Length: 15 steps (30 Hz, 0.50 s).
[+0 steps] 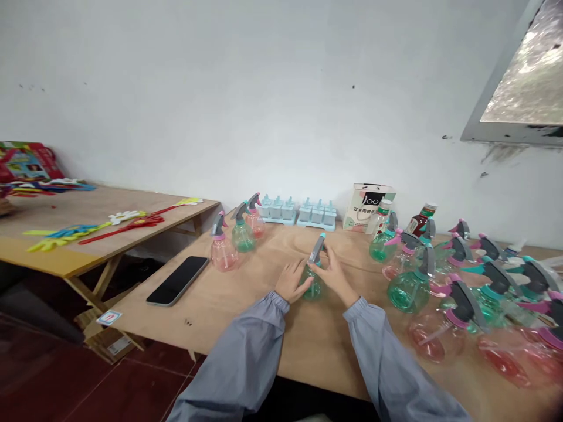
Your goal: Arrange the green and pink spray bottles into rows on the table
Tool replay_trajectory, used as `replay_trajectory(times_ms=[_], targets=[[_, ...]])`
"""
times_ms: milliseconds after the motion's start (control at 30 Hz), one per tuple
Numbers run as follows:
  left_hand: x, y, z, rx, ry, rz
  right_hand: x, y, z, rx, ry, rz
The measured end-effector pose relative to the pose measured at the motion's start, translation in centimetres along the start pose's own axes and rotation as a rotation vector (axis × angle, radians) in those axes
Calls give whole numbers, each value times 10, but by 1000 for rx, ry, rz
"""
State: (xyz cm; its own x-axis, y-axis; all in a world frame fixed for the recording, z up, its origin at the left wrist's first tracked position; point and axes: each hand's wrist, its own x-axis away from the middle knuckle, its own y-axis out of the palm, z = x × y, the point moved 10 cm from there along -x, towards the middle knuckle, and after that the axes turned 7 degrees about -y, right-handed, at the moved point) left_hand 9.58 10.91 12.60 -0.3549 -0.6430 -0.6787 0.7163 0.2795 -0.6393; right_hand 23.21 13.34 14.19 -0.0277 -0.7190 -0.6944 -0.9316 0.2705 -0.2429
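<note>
Gently, my left hand (292,282) and right hand (333,272) hold the green spray bottle (314,289) between them, fingers curved about its neck and sides, on the tabletop (246,316). Even pressure should keep its round body from slipping. A phone (178,281) lies left, near three spray bottles (224,255); the bottle cluster (409,292) on my right could catch my sleeve (385,340).
</note>
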Motion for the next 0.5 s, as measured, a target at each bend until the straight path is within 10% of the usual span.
replay_trajectory(times_ms=[167, 333, 500], targets=[[11, -84, -37, -22, -131, 565, 6, -7, -2, 109, -29, 64], [64, -188, -113, -147, -622, 1119, 18, -4, -7, 160, -84, 82], [71, -197, -168, -259, -1074, 834, 28, -3, 0, 168, -62, 145]])
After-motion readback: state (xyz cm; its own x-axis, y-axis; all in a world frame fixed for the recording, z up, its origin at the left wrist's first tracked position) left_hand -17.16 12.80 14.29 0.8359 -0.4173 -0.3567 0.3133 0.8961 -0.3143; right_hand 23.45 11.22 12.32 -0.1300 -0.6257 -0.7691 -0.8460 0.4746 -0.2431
